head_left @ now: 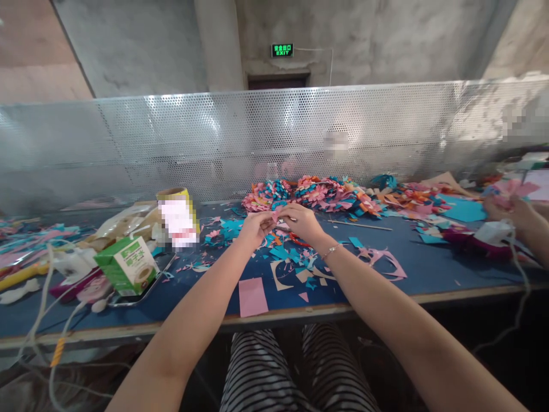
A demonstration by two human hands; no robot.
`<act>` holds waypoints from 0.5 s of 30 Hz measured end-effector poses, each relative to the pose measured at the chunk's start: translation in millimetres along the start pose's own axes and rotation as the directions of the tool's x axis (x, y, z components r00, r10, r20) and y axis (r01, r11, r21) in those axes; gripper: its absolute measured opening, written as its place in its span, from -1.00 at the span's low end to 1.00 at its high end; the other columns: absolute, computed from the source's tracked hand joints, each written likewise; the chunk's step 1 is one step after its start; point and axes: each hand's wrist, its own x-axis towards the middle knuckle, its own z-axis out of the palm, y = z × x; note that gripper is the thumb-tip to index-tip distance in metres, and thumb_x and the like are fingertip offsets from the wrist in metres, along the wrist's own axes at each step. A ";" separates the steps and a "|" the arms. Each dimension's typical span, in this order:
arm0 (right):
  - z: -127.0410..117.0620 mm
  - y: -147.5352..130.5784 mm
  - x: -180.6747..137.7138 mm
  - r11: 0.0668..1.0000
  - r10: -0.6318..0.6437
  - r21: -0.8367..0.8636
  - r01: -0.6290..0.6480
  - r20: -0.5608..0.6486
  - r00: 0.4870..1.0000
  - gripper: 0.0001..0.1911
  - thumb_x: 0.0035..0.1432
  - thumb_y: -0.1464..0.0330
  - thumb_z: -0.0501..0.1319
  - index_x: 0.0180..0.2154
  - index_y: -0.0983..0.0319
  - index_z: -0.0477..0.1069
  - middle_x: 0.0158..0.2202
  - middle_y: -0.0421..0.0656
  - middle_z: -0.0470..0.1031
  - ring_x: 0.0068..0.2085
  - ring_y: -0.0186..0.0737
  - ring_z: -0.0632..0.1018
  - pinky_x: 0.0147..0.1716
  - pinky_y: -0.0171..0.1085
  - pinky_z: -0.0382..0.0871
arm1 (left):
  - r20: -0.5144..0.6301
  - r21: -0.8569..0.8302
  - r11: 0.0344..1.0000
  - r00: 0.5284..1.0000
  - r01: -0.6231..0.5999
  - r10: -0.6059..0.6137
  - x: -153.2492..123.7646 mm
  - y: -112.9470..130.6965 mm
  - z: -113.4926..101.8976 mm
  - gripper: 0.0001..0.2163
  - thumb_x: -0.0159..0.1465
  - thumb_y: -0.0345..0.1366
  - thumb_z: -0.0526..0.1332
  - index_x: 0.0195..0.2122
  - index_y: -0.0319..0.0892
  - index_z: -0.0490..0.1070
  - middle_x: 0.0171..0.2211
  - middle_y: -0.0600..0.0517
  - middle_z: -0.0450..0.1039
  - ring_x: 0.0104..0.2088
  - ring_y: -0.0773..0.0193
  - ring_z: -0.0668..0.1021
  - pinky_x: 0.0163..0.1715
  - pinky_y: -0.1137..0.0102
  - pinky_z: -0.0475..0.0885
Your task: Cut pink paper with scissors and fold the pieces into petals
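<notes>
Both hands meet over the middle of the blue table, fingertips pinched together around a small piece of pink paper (275,216). My left hand (258,226) grips it from the left, and my right hand (301,221) takes it from the right; the fingers cover much of it. Just behind them lies a heap of pink, blue and orange paper flowers (328,193). Below the hands are blue paper scraps (281,253) and a cream sheet with a round cut-out (278,277). Red scissors handles (298,240) show partly beside my right wrist. A pink paper square (253,297) rests near the front edge.
At left, a green and white drink carton (127,266) stands on a metal tray, with a yellow roll (180,217) behind it. White cables (45,286) hang over the edge. A perforated metal screen (274,137) closes the back. Another person's hand (514,212) works at far right.
</notes>
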 end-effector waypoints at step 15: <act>9.1 -7.7 3.2 0.922 0.319 0.242 -0.301 -0.034 0.947 -0.79 0.06 0.36 0.12 -0.21 0.22 0.38 -0.26 -0.09 0.50 -0.25 -0.25 0.52 -0.26 -0.25 0.43 | 0.005 0.057 0.987 0.989 -0.147 0.147 -3.1 -3.5 2.4 -0.83 -0.20 -0.32 0.38 -0.57 -0.24 0.46 -0.59 0.04 0.44 -0.52 0.37 0.48 -0.31 0.36 0.40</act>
